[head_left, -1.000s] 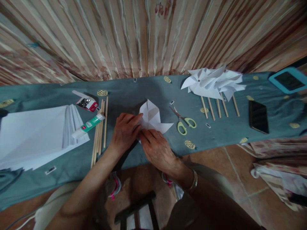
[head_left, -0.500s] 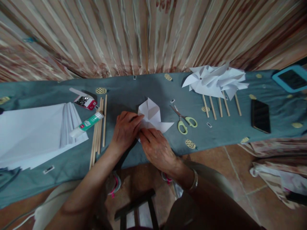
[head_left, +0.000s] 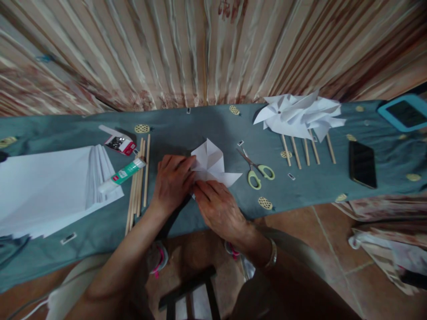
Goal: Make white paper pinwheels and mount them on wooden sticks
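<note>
A white paper pinwheel [head_left: 213, 160] lies on the cloth in front of me, its upper blades folded in and one point sticking out to the right. At its left edge, my left hand [head_left: 174, 180] is closed on the paper, fingers bent. My right hand [head_left: 216, 204] grips the lower part, and its fingertips meet those of the left. The paper under the fingers is hidden. Just right of the pinwheel lie scissors [head_left: 256, 171] with pale green handles, blades slightly apart. Several wooden sticks [head_left: 146, 173] lie to the left of my left hand.
A glue tube [head_left: 123, 174] rests across the sticks and a stack of white paper [head_left: 46, 186]. Behind it is an opened box of pins [head_left: 120, 143]. Finished pinwheels [head_left: 296, 113] on sticks lie at the back right, near a phone [head_left: 363, 163] and a blue-framed device [head_left: 405, 112].
My left hand's fingers have drawn back slightly to the left, showing more of the pinwheel's centre. My right hand has barely moved. The whole view has shifted a little.
</note>
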The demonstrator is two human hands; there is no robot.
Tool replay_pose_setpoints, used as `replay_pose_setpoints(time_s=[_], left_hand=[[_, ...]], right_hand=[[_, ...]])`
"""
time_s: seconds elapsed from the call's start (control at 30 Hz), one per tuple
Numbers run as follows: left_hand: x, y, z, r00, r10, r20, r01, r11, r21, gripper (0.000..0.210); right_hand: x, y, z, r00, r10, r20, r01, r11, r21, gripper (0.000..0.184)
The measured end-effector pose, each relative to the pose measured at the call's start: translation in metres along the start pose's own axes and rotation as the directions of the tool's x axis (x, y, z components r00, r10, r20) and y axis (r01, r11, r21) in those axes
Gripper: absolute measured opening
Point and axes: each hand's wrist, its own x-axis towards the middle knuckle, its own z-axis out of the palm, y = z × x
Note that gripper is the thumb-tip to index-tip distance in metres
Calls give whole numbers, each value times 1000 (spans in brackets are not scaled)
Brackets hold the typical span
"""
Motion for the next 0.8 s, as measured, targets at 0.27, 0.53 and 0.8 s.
replay_pose_setpoints(time_s=[0.27, 0.53, 0.8], left_hand=[[6, -7, -25, 993, -77, -93, 70, 995, -71, 47], [46, -6, -15, 998, -26, 63, 32, 996, -88, 37], [78, -5, 21, 971, -23, 237, 42, 996, -74, 47]], right_hand=[[7, 30, -6, 975, 99, -197, -96, 995, 29, 34], [17, 62, -4, 921, 308, -237, -295, 951, 87, 38], [30, 65, 7, 943, 305, -134, -306, 952, 14, 37]])
